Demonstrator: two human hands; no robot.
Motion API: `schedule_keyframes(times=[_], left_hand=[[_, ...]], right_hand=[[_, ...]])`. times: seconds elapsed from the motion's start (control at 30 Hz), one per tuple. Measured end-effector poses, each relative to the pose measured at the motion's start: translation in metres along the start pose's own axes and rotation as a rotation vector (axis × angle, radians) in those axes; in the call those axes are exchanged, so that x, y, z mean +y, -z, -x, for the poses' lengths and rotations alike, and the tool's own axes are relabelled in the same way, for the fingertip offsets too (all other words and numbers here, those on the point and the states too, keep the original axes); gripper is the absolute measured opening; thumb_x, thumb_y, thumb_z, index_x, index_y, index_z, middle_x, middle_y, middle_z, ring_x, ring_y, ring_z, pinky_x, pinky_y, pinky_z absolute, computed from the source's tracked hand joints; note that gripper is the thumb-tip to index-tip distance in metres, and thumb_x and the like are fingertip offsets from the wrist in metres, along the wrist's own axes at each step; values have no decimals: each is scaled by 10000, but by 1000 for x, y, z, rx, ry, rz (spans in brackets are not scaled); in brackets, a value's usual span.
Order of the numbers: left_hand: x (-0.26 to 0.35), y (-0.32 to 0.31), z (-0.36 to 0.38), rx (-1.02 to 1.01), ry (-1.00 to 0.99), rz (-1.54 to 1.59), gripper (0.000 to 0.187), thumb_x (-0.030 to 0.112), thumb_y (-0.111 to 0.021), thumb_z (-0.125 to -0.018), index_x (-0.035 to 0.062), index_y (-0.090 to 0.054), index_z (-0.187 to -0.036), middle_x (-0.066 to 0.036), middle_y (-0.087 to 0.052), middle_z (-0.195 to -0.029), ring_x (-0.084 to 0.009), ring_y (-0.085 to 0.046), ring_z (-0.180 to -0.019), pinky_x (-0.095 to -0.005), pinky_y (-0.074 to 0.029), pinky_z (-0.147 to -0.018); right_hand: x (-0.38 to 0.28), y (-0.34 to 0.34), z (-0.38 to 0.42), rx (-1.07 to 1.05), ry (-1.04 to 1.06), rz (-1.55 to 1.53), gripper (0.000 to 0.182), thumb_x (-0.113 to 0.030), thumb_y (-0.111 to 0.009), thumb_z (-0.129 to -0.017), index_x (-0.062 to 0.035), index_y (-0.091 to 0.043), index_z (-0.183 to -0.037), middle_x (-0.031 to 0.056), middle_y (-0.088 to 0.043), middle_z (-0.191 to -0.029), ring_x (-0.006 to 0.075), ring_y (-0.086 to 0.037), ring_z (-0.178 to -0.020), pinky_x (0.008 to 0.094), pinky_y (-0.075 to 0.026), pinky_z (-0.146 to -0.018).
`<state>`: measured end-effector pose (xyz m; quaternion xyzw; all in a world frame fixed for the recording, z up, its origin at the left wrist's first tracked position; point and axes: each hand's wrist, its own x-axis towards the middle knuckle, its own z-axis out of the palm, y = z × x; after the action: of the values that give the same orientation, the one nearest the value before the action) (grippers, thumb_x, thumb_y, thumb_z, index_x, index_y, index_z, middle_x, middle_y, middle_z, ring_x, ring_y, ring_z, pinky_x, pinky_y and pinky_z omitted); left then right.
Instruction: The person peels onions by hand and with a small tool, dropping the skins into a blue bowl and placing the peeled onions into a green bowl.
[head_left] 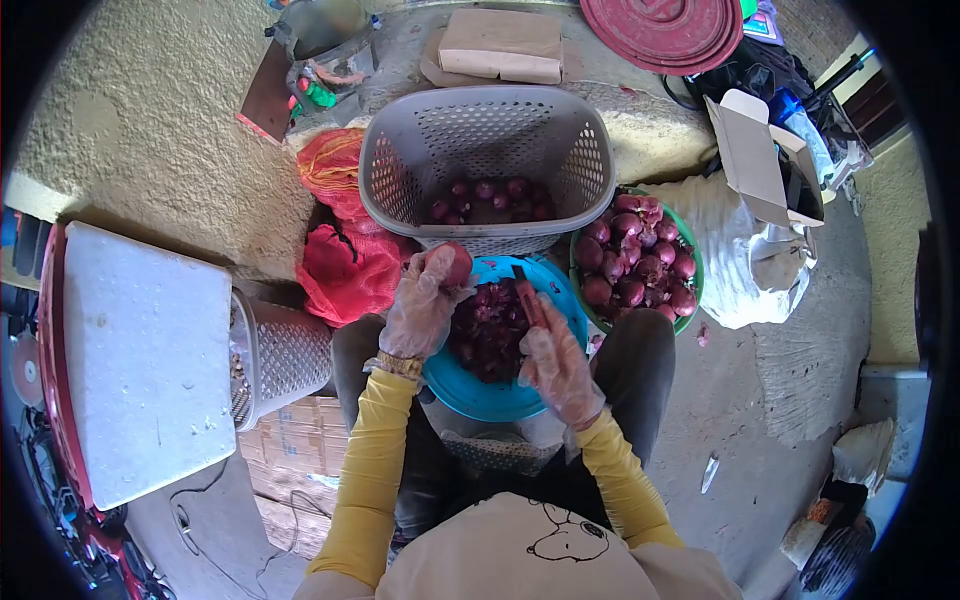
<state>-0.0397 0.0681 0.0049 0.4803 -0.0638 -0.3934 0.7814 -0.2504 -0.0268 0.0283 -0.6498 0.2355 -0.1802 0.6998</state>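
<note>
In the head view, my left hand (422, 305), in a clear plastic glove, is closed round a red onion (456, 268) above the left rim of a blue basin (465, 400). Dark purple onion peelings (490, 330) fill the middle of that basin. My right hand (562, 372), gloved the same way, grips a red-handled knife (529, 300) whose dark blade points up and away from me over the basin. A green basin (697, 240) heaped with red onions (640, 255) sits at the right. Behind, a grey perforated basket (485, 125) has several onions (500, 195) at its bottom.
Red mesh sacks (350, 265) lie left of the basket, and a white sack (710, 230) lies right of the green basin. A white foam lid (145, 360) and a perforated bin (290, 350) stand at the left. An open carton (755, 160) is at the upper right.
</note>
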Motion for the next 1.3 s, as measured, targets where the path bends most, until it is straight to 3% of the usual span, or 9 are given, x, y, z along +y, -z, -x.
schedule_keyframes(times=[0.03, 0.23, 0.37, 0.43, 0.47, 0.57, 0.67, 1.13, 1.3], left_hand=[[-1, 2, -2, 9, 21, 171, 400, 364, -662, -1041, 69, -575, -1296, -119, -649, -1156, -252, -665, -1020, -390, -601, -910], [16, 11, -15, -247, 293, 523, 427, 338, -712, -1007, 38, -582, -1283, -156, -649, -1096, -290, -688, -881, -400, -648, -722], [30, -13, -31, -153, 398, 693, 484, 357, -706, -1008, 1, -569, -1306, -163, -634, -1093, -300, -666, -901, -422, -642, -795], [48, -40, -36, 55, 371, 587, 534, 384, -688, -1018, -26, -553, -1331, -188, -627, -1141, -314, -650, -985, -453, -610, -921], [46, -39, -47, 50, 372, 588, 534, 384, -688, -1018, -26, -553, -1331, -188, -627, -1141, -314, -650, -985, -453, -610, -921], [31, -28, -73, -127, 305, 560, 565, 439, -640, -1039, -26, -549, -1347, -233, -597, -1266, -361, -617, -1156, -544, -541, -1044], [5, -17, -81, -101, 315, 575, 591, 473, -538, -1082, -23, -517, -1403, -268, -517, -1393, -460, -550, -1256, -672, -506, -1027], [0, -37, -87, -261, 274, 548, 550, 417, -538, -1095, -48, -546, -1388, -242, -674, -1246, -407, -690, -1096, -509, -596, -947], [0, -34, -89, -307, 311, 596, 558, 428, -540, -1093, -53, -555, -1375, -222, -682, -1235, -357, -701, -1008, -449, -602, -897]], right_hand=[[-6, 3, -3, -5, -148, -294, 634, -281, -530, -1105, -28, -278, -1629, 34, -597, -988, 106, -556, -647, 275, -505, -584], [-41, 19, -36, -170, -114, -400, 395, -238, -498, -1124, -22, -466, -1453, 31, -620, -987, 138, -591, -871, 310, -502, -882], [-48, 24, -75, -264, -32, -383, 388, -226, -536, -1110, -14, -505, -1434, 20, -602, -962, 131, -587, -897, 320, -507, -890], [-54, 31, -102, -307, -33, -66, 415, -255, -573, -1096, 26, -536, -1399, 57, -608, -924, 179, -601, -855, 315, -520, -893], [-55, 35, -118, -274, 23, 252, 512, -365, -673, -1033, 42, -599, -1335, 144, -644, -897, 281, -647, -830, 354, -543, -852], [-55, 40, -152, -251, 254, 729, 618, -499, -772, -916, 9, -667, -1251, 213, -663, -893, 385, -675, -866, 437, -546, -835], [-64, 37, -164, -242, 200, 1007, 664, -574, -812, -811, -15, -687, -1147, 211, -688, -924, 404, -683, -922, 478, -546, -849], [-16, 52, -190, -107, 222, 1064, 737, -629, -836, -724, -10, -691, -1099, 223, -714, -1015, 416, -691, -988, 489, -554, -872], [-15, 53, -190, -131, 227, 1000, 521, -474, -849, -807, -56, -701, -1080, 173, -720, -906, 378, -688, -837, 445, -544, -770]])
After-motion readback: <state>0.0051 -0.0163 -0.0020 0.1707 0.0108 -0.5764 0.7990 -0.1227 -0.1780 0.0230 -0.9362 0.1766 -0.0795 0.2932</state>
